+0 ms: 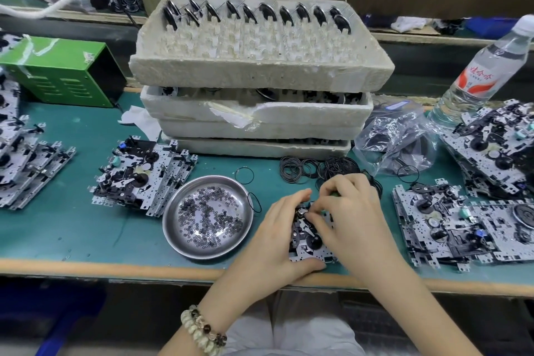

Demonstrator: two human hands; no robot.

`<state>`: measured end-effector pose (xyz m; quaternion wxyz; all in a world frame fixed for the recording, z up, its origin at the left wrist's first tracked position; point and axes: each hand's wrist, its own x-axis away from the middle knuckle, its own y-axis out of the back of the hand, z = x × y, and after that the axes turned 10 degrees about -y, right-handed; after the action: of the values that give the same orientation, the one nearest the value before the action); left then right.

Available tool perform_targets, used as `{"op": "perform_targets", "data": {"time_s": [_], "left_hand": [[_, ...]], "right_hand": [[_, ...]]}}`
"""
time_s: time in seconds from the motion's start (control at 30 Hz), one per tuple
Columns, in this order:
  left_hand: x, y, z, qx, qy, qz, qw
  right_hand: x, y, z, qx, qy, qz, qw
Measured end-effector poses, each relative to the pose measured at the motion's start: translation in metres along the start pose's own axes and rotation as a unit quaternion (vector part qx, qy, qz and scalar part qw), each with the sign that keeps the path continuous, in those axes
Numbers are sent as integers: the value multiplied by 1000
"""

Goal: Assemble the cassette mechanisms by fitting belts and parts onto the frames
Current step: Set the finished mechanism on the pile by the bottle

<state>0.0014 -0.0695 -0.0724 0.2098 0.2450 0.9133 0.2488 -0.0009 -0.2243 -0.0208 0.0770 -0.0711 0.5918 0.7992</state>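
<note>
Perforated metal, the cassette frame (pixel 307 251) is held flat on the green bench (pixel 72 225) at its front edge, between both hands. It is gripped by the left hand (pixel 274 237), fingers (pixel 297 196) curled over its far-left corner and thumb pressed against its near edge. The fingers of the right hand (pixel 355 211) are pinched together on the frame's far end. Black belts (pixel 312 169) are heaped just beyond the hands, and a steel dish (pixel 173 228) stands just left of them.

My left hand (pixel 277 240) and right hand (pixel 355 220) are bare, forearms likewise. Left wrist, at 7 o'clock: one bracelet (pixel 203 330) of cream beads with a few dark brown ones. Lap, at 6 o'clock: light grey clothing (pixel 291 332).
</note>
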Motion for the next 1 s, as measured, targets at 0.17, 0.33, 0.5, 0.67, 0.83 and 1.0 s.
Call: {"op": "perform_targets", "data": {"time_s": [0.17,0.33,0.5,0.67,0.83,1.0], "left_hand": [[-1,-1,1,3,1,-4,1000],[-1,0,1,6,2,3,1000],[1,0,-1,7,-22,5,1000],[7,6,-10,26,-65,-99,993],[6,20,-22,52,-62,-133,988],[-6,16,-39,-29,-91,-75,993]], "right_hand": [[4,-6,2,63,80,-46,994],[0,0,0,56,113,-42,991],[-1,-1,0,37,102,-34,994],[0,3,-17,-59,60,-59,995],[9,15,-31,-525,-140,-12,839],[24,9,-15,-790,-243,85,556]]}}
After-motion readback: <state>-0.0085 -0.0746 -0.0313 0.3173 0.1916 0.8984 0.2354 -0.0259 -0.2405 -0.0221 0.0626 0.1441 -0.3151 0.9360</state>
